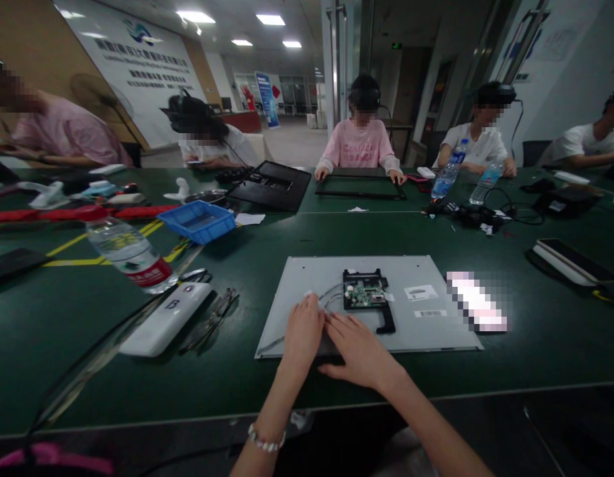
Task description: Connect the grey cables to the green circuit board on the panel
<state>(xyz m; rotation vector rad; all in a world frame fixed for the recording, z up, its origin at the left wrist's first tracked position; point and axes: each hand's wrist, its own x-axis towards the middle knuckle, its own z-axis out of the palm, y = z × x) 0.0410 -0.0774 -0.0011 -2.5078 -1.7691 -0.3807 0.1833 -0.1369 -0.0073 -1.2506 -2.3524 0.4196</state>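
Observation:
A grey metal-backed display panel lies flat on the table before me, with white labels on its right half. A black plastic bracket with a green circuit board sits on its middle. Thin grey wires run left from the board towards my fingers. My left hand is closed over the panel beside these wires, its fingers pressed together; what they hold is hidden. Against it, my right hand rests with fingers stretched out and thumb apart, fingertips meeting the left hand's.
Left are a white power bank, glasses, a water bottle and a blue tray. A bright phone lies right of the panel. Across the table, a person holds a black frame. Other people sit nearby.

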